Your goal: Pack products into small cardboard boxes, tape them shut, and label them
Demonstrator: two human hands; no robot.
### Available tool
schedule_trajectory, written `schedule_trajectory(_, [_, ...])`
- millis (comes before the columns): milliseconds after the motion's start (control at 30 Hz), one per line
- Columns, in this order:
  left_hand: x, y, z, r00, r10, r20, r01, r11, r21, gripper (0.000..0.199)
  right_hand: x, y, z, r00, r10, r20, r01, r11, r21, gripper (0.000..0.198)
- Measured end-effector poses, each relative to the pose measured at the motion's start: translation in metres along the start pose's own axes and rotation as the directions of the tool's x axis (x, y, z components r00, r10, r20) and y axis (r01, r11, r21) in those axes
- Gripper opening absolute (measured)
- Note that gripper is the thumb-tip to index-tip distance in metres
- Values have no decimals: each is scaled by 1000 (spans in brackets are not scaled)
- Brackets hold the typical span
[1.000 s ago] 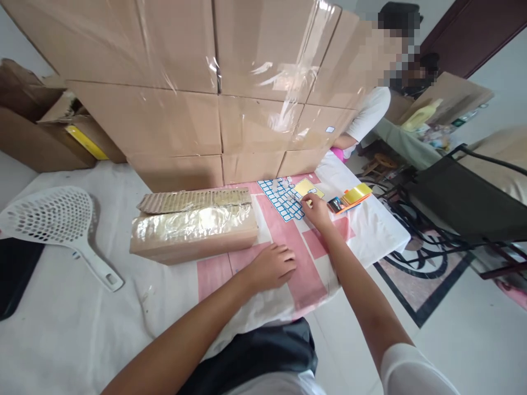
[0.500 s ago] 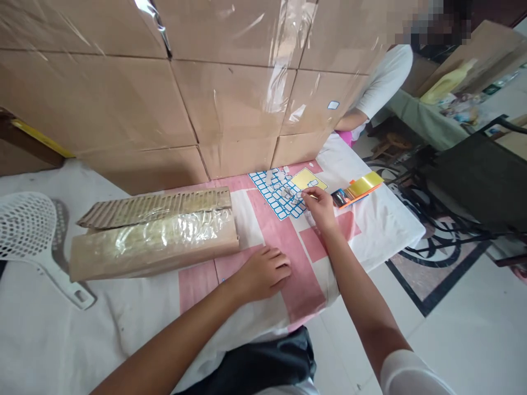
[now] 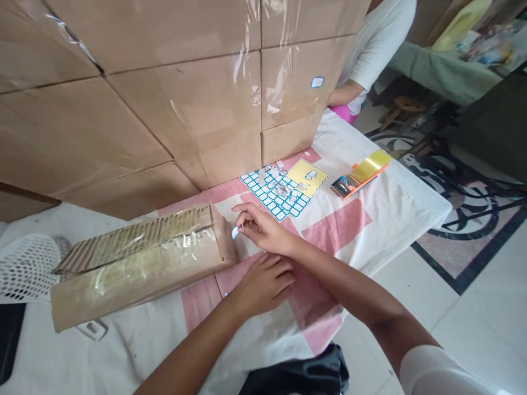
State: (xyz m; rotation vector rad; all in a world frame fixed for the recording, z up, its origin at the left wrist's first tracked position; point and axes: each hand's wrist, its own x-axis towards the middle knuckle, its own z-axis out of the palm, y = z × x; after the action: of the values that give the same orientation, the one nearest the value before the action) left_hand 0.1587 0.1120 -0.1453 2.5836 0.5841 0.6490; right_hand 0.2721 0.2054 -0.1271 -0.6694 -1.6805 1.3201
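Observation:
Pinched in the fingertips of my right hand [image 3: 261,227] is a small white label sticker [image 3: 235,232] with a blue edge. It hovers at the right end of a long taped cardboard box [image 3: 135,274]. My left hand [image 3: 263,282] rests palm down on the cloth just below my right wrist, fingers loosely bent and nothing visible in it. Beyond my right hand lies a sheet of blue-edged label stickers [image 3: 278,211], with small whitish scraps [image 3: 282,190] scattered on it. A yellow sheet [image 3: 304,170] adjoins it.
Large taped cardboard boxes [image 3: 185,109] form a wall along the back; one bears a blue-edged label [image 3: 317,82]. A tape dispenser [image 3: 362,173] lies to the right. At left, a white perforated scoop [image 3: 28,269] is partly behind the long box. Another person's arm [image 3: 346,93] shows behind.
My right hand has moved left from the sticker sheet to the long box's end, carrying a sticker. My left hand stays on the cloth. The view has shifted.

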Motion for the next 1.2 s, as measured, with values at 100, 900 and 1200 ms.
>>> schedule_trajectory(100, [0, 0, 1, 999, -21, -29, 20, 1000, -14, 8, -5, 3, 4, 996, -81, 35, 86, 981, -174, 38])
schedule_trajectory(900, [-7, 2, 4, 993, -112, -43, 109, 992, -70, 16, 0, -3, 9, 977, -185, 108, 212, 900, -381, 21])
schedule_trajectory(1200, [-7, 1, 4, 991, -135, -13, 133, 987, -86, 17, 2, 1, 11, 967, -224, 118, 251, 915, -315, 26])
